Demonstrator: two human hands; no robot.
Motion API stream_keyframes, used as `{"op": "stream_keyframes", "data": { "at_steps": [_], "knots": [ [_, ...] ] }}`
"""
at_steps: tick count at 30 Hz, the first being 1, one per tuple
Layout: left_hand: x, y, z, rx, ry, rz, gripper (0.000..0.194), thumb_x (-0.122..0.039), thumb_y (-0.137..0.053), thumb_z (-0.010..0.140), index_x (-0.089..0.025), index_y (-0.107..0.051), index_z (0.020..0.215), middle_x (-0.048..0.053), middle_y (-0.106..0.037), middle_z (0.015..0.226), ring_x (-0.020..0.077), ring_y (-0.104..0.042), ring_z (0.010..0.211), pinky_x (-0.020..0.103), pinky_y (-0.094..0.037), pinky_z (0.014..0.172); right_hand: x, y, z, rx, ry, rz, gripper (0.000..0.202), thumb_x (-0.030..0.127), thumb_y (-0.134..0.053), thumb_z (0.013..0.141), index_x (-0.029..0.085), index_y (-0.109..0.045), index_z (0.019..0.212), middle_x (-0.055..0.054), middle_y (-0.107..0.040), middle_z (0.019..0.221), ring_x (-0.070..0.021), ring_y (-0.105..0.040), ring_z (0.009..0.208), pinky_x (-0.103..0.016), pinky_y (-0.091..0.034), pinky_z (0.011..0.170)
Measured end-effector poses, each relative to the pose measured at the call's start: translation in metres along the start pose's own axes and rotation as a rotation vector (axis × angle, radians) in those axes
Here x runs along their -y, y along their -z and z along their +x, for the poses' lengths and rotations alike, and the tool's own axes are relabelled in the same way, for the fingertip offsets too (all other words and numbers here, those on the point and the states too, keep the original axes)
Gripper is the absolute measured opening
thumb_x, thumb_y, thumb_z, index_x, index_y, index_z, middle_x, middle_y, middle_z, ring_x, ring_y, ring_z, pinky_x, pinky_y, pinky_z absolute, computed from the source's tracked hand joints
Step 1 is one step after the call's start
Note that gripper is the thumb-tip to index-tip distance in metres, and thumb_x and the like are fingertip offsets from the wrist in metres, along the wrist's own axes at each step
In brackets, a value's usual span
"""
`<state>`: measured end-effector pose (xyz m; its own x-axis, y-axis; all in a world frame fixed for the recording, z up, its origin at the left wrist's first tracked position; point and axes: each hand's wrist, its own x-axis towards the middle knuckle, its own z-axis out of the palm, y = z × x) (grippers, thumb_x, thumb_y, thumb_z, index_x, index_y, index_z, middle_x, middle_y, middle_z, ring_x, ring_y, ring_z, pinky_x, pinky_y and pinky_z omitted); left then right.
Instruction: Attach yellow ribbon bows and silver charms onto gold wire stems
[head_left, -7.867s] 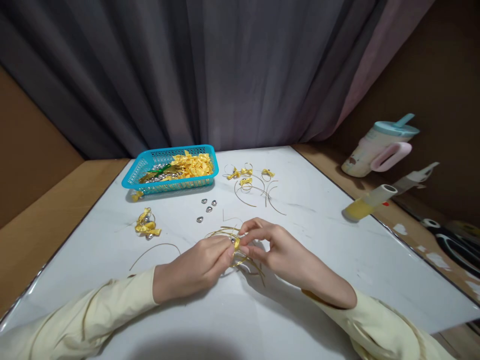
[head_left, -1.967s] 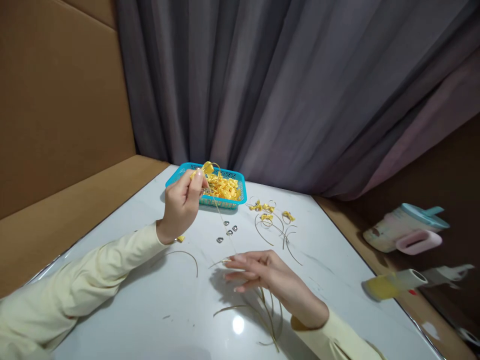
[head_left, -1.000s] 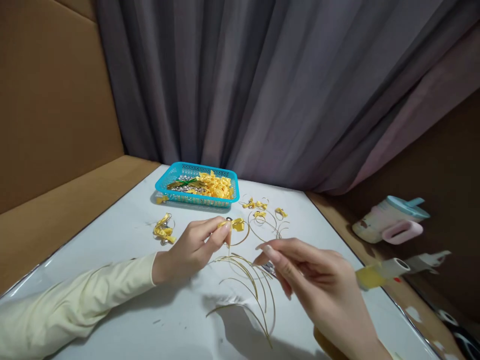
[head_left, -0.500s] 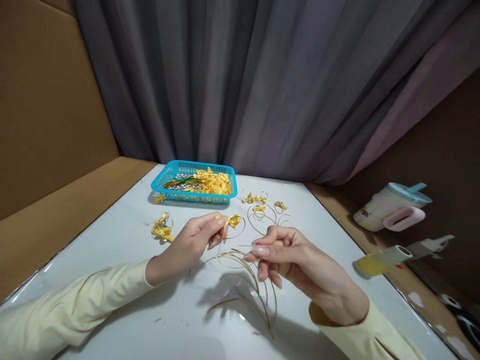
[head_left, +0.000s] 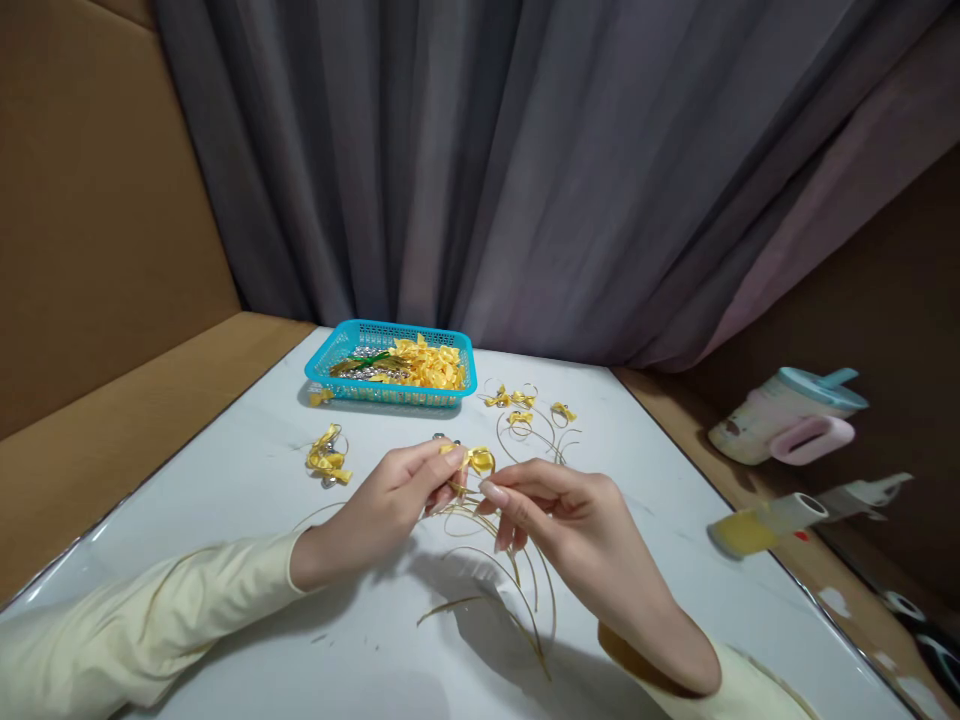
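Note:
A yellow ribbon bow [head_left: 480, 460] is pinched between the thumb and fingers of my left hand [head_left: 401, 487]. My right hand [head_left: 574, 515] is close beside it on the right, thumb and forefinger pressed together on a thin gold wire by the bow. Part of that wire is hidden by the fingers. Below both hands, several loose gold wires [head_left: 541, 655] curve over the white table [head_left: 285, 640]. Yellow bows with silver bells [head_left: 326, 458] lie in a small heap left of my left hand. More yellow bows [head_left: 519, 400] with wire loops rest beyond my right hand.
A blue basket [head_left: 386, 400] of yellow bows and silver bells stands at the back. On the right are a cup with a pink handle [head_left: 814, 440] and a clear container with yellow contents [head_left: 757, 528]. A grey curtain [head_left: 450, 180] hangs behind the table.
My right hand has moved left and in toward the bow, closing the gap between the hands. The bow in my left hand has shifted slightly right and down.

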<state>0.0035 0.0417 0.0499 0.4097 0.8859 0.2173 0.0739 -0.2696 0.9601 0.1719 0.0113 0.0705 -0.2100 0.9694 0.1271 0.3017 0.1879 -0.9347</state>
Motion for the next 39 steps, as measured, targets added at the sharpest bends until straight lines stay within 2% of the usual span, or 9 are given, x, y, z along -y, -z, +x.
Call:
{"op": "stream_keyframes", "data": {
  "at_steps": [4, 8, 10, 14, 17, 26, 39],
  "knots": [
    [0.003, 0.000, 0.000, -0.002, -0.006, 0.012, 0.033, -0.034, -0.036, 0.089, -0.019, -0.045, 0.061, -0.003, -0.036, 0.054, 0.0115, -0.034, 0.050, 0.023, -0.034, 0.049, 0.004, 0.006, -0.007, -0.019, 0.191, -0.263, 0.019, 0.022, -0.053, 0.083, 0.015, -0.065, 0.070, 0.000, -0.061, 0.053, -0.0083, -0.056, 0.046, -0.016, -0.043, 0.044],
    [0.008, 0.001, 0.001, -0.006, -0.028, 0.046, 0.034, -0.035, -0.035, 0.090, -0.019, -0.047, 0.063, -0.003, -0.038, 0.057, 0.0119, -0.036, 0.054, 0.024, -0.034, 0.052, 0.009, 0.010, -0.013, -0.155, 0.286, -0.327, 0.018, 0.020, -0.052, 0.085, 0.014, -0.063, 0.072, 0.000, -0.059, 0.051, -0.0072, -0.052, 0.044, -0.014, -0.038, 0.040],
    [0.009, 0.002, 0.000, -0.010, -0.039, 0.049, 0.034, -0.036, -0.035, 0.090, -0.018, -0.048, 0.064, -0.002, -0.038, 0.058, 0.0121, -0.036, 0.055, 0.025, -0.033, 0.053, 0.011, 0.010, -0.015, -0.160, 0.283, -0.352, 0.019, 0.020, -0.050, 0.086, 0.014, -0.061, 0.071, 0.001, -0.057, 0.050, -0.0073, -0.050, 0.044, -0.015, -0.037, 0.040],
    [0.006, 0.001, -0.001, 0.025, -0.031, 0.000, 0.034, -0.034, -0.035, 0.091, -0.018, -0.048, 0.064, -0.003, -0.037, 0.057, 0.0118, -0.034, 0.053, 0.025, -0.031, 0.052, 0.009, 0.006, -0.017, -0.071, 0.286, -0.410, 0.023, 0.021, -0.046, 0.088, 0.015, -0.057, 0.068, 0.002, -0.051, 0.048, -0.0065, -0.043, 0.041, -0.016, -0.033, 0.039],
    [0.005, 0.000, -0.001, 0.042, -0.010, -0.069, 0.033, -0.032, -0.036, 0.091, -0.018, -0.048, 0.063, -0.003, -0.036, 0.057, 0.0113, -0.033, 0.052, 0.024, -0.030, 0.050, 0.005, 0.003, -0.017, -0.052, 0.286, -0.439, 0.021, 0.020, -0.044, 0.089, 0.015, -0.056, 0.072, 0.003, -0.051, 0.049, -0.0064, -0.042, 0.042, -0.017, -0.032, 0.040],
    [0.011, 0.001, -0.003, 0.086, 0.031, -0.216, 0.032, -0.029, -0.036, 0.092, -0.017, -0.049, 0.066, -0.003, -0.040, 0.063, 0.0100, -0.035, 0.056, 0.023, -0.030, 0.054, -0.003, -0.001, -0.018, -0.073, 0.340, -0.419, 0.020, 0.018, -0.043, 0.089, 0.014, -0.056, 0.075, 0.003, -0.053, 0.052, -0.0066, -0.046, 0.043, -0.019, -0.032, 0.042],
    [0.010, 0.000, -0.004, 0.074, 0.048, -0.241, 0.032, -0.029, -0.036, 0.093, -0.016, -0.049, 0.066, -0.003, -0.040, 0.063, 0.0099, -0.035, 0.056, 0.023, -0.030, 0.055, -0.006, -0.004, -0.018, -0.099, 0.382, -0.413, 0.017, 0.017, -0.044, 0.089, 0.014, -0.055, 0.076, 0.002, -0.053, 0.052, -0.0063, -0.046, 0.044, -0.019, -0.032, 0.041]
  ]
}}
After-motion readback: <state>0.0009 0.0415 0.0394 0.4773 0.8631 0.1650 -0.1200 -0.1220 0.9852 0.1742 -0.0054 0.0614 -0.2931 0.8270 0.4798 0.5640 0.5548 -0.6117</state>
